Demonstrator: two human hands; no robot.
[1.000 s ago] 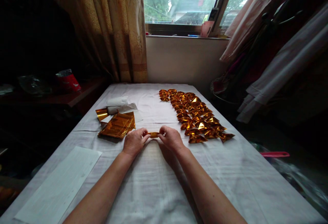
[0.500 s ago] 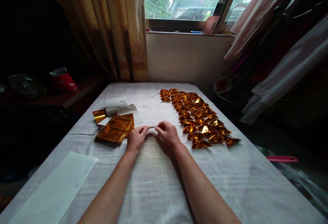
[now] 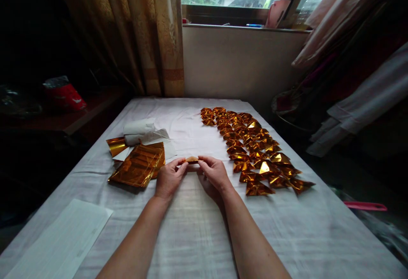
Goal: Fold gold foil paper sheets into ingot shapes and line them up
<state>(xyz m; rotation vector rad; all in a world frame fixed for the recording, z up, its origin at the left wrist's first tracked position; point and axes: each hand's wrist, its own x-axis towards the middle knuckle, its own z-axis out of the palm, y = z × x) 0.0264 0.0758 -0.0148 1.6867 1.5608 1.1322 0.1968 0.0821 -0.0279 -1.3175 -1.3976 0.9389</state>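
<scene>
A small folded piece of gold foil paper [image 3: 191, 160] is stretched between my two hands, just above the white cloth. My left hand [image 3: 170, 178] pinches its left end between thumb and fingers. At the other end, my right hand [image 3: 214, 172] grips it in the same way. Left of my left hand lies a stack of gold foil sheets [image 3: 137, 166]. Rows of folded gold foil ingots [image 3: 251, 143], shiny and pointed at the ends, spread over the cloth to the right of my right hand.
White paper rolls [image 3: 138, 128] and a curled gold foil sheet [image 3: 116, 146] lie behind the stack. A white paper sheet [image 3: 60, 240] rests at the table's front left. Hanging clothes [image 3: 360, 96] and a pink handle [image 3: 366, 206] are beyond the right edge.
The foil piece between my hands has turned from a thin edge-on line to show a raised, wider shape. My fingers have shifted around its ends. The view has tilted down slightly.
</scene>
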